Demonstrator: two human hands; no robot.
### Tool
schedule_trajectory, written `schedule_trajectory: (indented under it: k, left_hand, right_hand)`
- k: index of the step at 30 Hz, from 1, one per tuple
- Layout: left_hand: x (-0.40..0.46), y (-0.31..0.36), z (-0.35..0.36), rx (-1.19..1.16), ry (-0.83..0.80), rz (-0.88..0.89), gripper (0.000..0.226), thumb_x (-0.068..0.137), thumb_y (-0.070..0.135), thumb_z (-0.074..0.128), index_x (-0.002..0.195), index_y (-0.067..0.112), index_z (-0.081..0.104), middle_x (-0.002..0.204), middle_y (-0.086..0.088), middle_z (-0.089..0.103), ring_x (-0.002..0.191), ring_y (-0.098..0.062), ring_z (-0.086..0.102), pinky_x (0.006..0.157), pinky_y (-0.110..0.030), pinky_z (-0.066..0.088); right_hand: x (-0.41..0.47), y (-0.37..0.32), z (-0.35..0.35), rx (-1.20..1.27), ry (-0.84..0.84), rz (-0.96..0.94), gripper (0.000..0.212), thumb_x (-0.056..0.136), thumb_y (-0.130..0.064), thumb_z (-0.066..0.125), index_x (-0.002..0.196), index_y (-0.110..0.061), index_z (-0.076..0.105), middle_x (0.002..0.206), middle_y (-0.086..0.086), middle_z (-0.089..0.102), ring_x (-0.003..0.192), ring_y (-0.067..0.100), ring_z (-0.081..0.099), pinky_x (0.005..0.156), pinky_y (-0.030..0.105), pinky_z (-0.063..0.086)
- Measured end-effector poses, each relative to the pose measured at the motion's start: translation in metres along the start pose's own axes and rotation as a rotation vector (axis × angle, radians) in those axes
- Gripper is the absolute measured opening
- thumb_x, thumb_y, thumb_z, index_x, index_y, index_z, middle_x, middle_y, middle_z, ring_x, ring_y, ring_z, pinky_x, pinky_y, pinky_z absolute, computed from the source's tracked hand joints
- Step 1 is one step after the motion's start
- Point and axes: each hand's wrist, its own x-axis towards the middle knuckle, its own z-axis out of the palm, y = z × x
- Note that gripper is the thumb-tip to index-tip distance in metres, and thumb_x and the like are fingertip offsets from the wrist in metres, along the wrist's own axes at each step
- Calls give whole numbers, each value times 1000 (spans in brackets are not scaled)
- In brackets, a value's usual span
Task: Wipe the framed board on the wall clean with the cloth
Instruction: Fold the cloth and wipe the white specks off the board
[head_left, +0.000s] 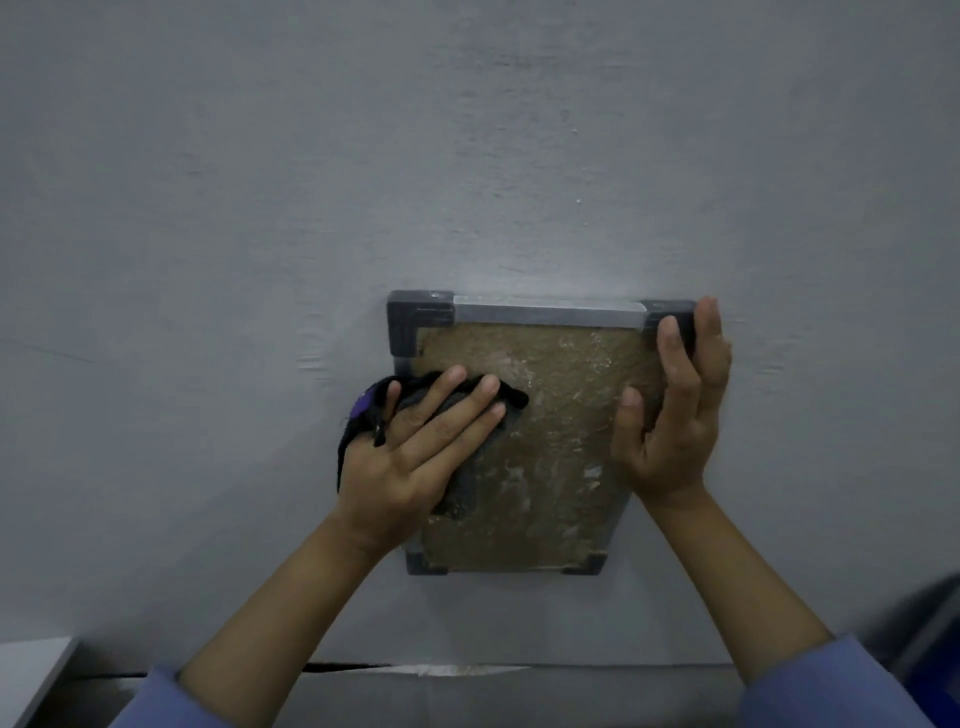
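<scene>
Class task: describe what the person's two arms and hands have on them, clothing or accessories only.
Both forearms are bare. Blue sleeves are pushed up near the elbows: left sleeve, right sleeve. The left hand and right hand wear no gloves; no rings, watch or bracelets show.

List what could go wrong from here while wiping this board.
The right hand steadies only the framed board's upper right edge, so hard strokes could tilt it on the wall. The cloth is bunched under the left hand, so bare fingers may smear the whitish streaks at centre and right.
</scene>
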Motion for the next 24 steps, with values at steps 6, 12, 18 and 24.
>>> schedule_trajectory:
  k: [6, 12, 18, 24]
  left_hand:
    - [29, -5, -9, -120, 146, -112, 45, 87, 2, 68, 129, 10, 54, 136, -16, 44, 127, -29, 46, 94, -56, 47]
    - [26, -5, 8, 157, 136, -163, 38, 91, 34, 58, 130, 32, 55, 140, -3, 47, 143, -36, 19, 107, -63, -5]
    - [20, 9, 15, 25, 111, -265, 34, 96, 31, 53, 129, 22, 54, 149, -6, 37, 136, -45, 26, 95, -75, 32]
    - [9, 16, 14, 96, 153, -242, 38, 86, 13, 66, 123, 17, 59, 129, -11, 53, 131, -40, 39, 106, -45, 40]
  right_hand:
    - [16, 36, -19, -143, -99, -238, 47, 92, -29, 41, 133, -6, 37, 137, 20, 34, 142, 24, 24, 116, 46, 11]
    - [13, 44, -10, -123, -57, -303, 47, 94, -30, 37, 136, -10, 32, 151, 12, 22, 144, 20, 19, 116, 44, 15]
    - [11, 47, -7, -86, -38, -339, 47, 94, -29, 37, 136, -8, 34, 159, 0, 11, 143, 21, 22, 115, 45, 19]
    - [9, 47, -4, -79, -20, -332, 47, 94, -29, 36, 136, -8, 35, 159, 0, 13, 142, 21, 25, 114, 45, 22]
